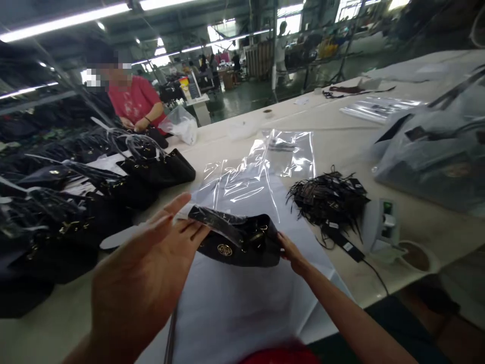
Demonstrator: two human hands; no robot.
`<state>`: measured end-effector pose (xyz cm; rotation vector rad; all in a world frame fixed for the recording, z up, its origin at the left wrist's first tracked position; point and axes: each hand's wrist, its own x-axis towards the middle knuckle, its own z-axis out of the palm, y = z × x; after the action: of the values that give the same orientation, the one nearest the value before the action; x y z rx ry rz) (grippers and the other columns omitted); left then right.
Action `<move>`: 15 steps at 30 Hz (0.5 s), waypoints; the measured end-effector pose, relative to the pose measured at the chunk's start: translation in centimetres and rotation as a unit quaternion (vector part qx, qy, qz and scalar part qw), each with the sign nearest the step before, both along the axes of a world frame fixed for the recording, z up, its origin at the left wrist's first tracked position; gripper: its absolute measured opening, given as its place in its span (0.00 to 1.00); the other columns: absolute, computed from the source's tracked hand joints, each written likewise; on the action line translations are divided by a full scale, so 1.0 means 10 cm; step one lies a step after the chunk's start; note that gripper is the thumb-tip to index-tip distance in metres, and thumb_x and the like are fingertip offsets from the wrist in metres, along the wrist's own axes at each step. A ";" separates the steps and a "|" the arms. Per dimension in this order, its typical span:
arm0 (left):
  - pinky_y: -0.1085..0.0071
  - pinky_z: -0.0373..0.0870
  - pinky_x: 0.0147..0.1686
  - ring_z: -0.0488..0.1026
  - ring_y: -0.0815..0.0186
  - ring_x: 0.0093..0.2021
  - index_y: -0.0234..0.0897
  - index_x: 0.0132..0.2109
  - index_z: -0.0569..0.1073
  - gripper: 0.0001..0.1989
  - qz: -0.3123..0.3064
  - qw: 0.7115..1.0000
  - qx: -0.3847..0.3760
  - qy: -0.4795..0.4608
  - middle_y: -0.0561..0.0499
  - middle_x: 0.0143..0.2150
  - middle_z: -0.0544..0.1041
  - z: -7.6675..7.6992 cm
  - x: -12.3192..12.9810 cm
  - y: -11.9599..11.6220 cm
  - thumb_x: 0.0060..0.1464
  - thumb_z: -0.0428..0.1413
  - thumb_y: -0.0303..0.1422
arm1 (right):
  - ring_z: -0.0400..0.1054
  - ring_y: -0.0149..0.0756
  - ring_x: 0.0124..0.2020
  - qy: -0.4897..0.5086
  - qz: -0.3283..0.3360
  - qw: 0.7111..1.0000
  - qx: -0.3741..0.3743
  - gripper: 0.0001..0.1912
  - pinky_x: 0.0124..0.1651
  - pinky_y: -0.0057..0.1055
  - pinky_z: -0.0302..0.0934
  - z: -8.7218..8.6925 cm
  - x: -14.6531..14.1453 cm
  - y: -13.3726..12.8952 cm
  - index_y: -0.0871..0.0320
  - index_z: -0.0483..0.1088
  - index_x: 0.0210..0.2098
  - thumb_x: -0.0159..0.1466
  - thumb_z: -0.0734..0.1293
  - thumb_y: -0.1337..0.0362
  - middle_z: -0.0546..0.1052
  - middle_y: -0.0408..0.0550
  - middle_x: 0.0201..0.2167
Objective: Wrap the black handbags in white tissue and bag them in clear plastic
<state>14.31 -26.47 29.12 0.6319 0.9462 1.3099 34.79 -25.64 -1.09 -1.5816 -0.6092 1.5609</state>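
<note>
Gripping a black handbag [252,257] by its right end, my right hand [291,251] is holding it over a white sheet [238,303] before me, its round gold emblem [225,249] showing. My left hand [147,268] is spreading loose, thumb apart, fingers at the bag's left end. Dark strappy pieces [329,199] are lying heaped to the right.

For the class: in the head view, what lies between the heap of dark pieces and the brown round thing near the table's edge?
In the head view, a pale device lies there, with a green patch.
</note>
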 end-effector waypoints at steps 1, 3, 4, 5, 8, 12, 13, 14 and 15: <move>0.46 0.61 0.56 0.65 0.45 0.57 0.28 0.53 0.69 0.22 0.006 1.000 0.000 0.012 0.35 0.52 0.71 -0.01 0.08 0.03 0.50 0.55 0.30 | 0.68 0.37 0.42 -0.009 0.006 1.000 0.006 0.32 0.36 0.29 0.60 -0.02 0.03 0.05 0.50 0.62 0.57 0.58 0.59 0.42 0.71 0.48 0.53; 0.50 0.63 0.56 0.67 0.46 0.54 0.26 0.52 0.70 0.22 0.016 0.999 -0.004 0.028 0.34 0.48 0.73 -0.05 0.21 0.09 0.49 0.55 0.30 | 0.68 0.39 0.43 -0.023 0.017 0.999 0.013 0.30 0.38 0.30 0.60 -0.06 0.05 0.13 0.53 0.66 0.53 0.58 0.58 0.43 0.73 0.48 0.50; 0.51 0.64 0.56 0.68 0.47 0.53 0.25 0.51 0.70 0.21 0.019 0.999 -0.006 0.032 0.34 0.47 0.74 -0.07 0.25 0.13 0.49 0.54 0.30 | 0.68 0.39 0.43 -0.032 0.020 0.999 0.015 0.29 0.38 0.31 0.61 -0.08 0.05 0.17 0.54 0.68 0.51 0.58 0.58 0.43 0.73 0.49 0.49; 0.51 0.64 0.56 0.69 0.47 0.53 0.25 0.50 0.70 0.21 0.022 0.999 -0.008 0.036 0.34 0.46 0.74 -0.08 0.28 0.16 0.49 0.54 0.30 | 0.68 0.39 0.43 -0.044 0.025 0.999 0.019 0.29 0.38 0.31 0.61 -0.10 0.05 0.20 0.56 0.69 0.50 0.59 0.58 0.43 0.74 0.50 0.49; 0.52 0.64 0.56 0.69 0.49 0.52 0.27 0.49 0.71 0.20 0.031 0.998 -0.010 0.048 0.36 0.46 0.74 -0.10 0.33 0.25 0.50 0.53 0.31 | 0.68 0.38 0.43 -0.093 0.046 0.994 0.031 0.27 0.40 0.30 0.61 -0.17 0.02 0.31 0.57 0.70 0.48 0.61 0.56 0.46 0.75 0.49 0.47; 0.53 0.64 0.56 0.70 0.51 0.51 0.30 0.47 0.73 0.20 0.050 0.996 -0.030 0.063 0.39 0.44 0.75 -0.17 0.32 0.30 0.46 0.56 0.33 | 0.68 0.41 0.46 -0.204 0.077 0.975 0.031 0.15 0.47 0.31 0.58 -0.27 0.09 0.60 0.58 0.74 0.38 0.61 0.60 0.56 0.77 0.50 0.38; 0.54 0.64 0.56 0.71 0.52 0.51 0.31 0.47 0.74 0.21 0.054 0.996 -0.034 0.067 0.40 0.44 0.76 -0.21 0.30 0.30 0.44 0.57 0.33 | 0.66 0.43 0.49 -0.238 0.076 0.968 0.029 0.13 0.50 0.31 0.56 -0.29 0.13 0.70 0.58 0.74 0.37 0.61 0.61 0.59 0.77 0.51 0.39; 0.55 0.65 0.56 0.71 0.52 0.50 0.31 0.47 0.74 0.22 0.056 0.995 -0.036 0.069 0.40 0.44 0.76 -0.26 0.27 0.30 0.41 0.59 0.33 | 0.64 0.44 0.52 -0.270 0.070 0.960 0.027 0.12 0.53 0.31 0.54 -0.31 0.18 0.80 0.59 0.74 0.39 0.60 0.61 0.62 0.76 0.53 0.43; 0.56 0.65 0.56 0.71 0.52 0.50 0.33 0.47 0.74 0.24 0.055 0.995 -0.033 0.071 0.41 0.44 0.76 -0.31 0.24 0.30 0.39 0.61 0.34 | 0.61 0.44 0.56 -0.299 0.062 0.952 0.024 0.14 0.56 0.31 0.51 -0.33 0.22 0.90 0.60 0.72 0.43 0.60 0.61 0.64 0.74 0.55 0.47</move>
<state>16.71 -23.51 25.99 0.6344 1.1491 1.3372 37.04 -16.59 -4.34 -2.0183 -1.0801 1.1210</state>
